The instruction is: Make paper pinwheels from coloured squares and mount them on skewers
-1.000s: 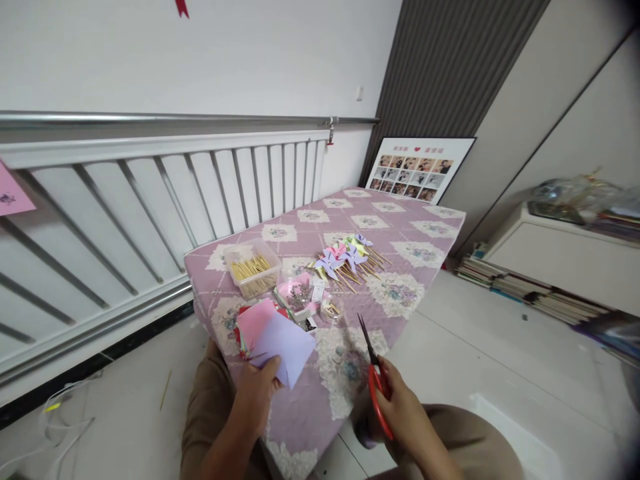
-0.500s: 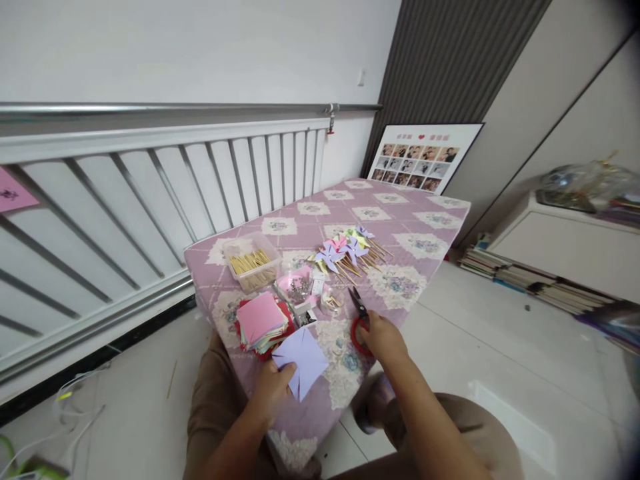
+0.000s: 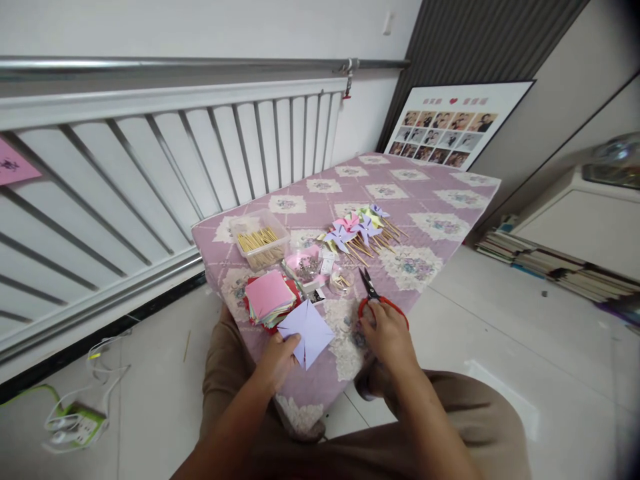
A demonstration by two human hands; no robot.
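The left hand (image 3: pixel 277 363) pinches a lavender paper square (image 3: pixel 315 337) by its near-left side, thumb on top; slits run in from the corners, and the square is over the near end of the counter (image 3: pixel 320 390), though whether it touches the cloth I cannot tell. To its right, the right hand (image 3: pixel 393 333) covers the red handles of the scissors (image 3: pixel 371 289); the fingers touch the handles, but whether they grip or merely rest there cannot be told. The key relation is between blades and paper: the scissors' long axis runs far and slightly left, with the tips a little apart, while the square lies left and near of them, so the blades point past it. The left hand is nearer the stack of coloured paper squares (image 3: pixel 270 293), just beyond the lavender one. The right hand is nearer the finished pinwheels (image 3: pixel 367 229), which lie beyond the scissor tips, their sticks pointing right and near.
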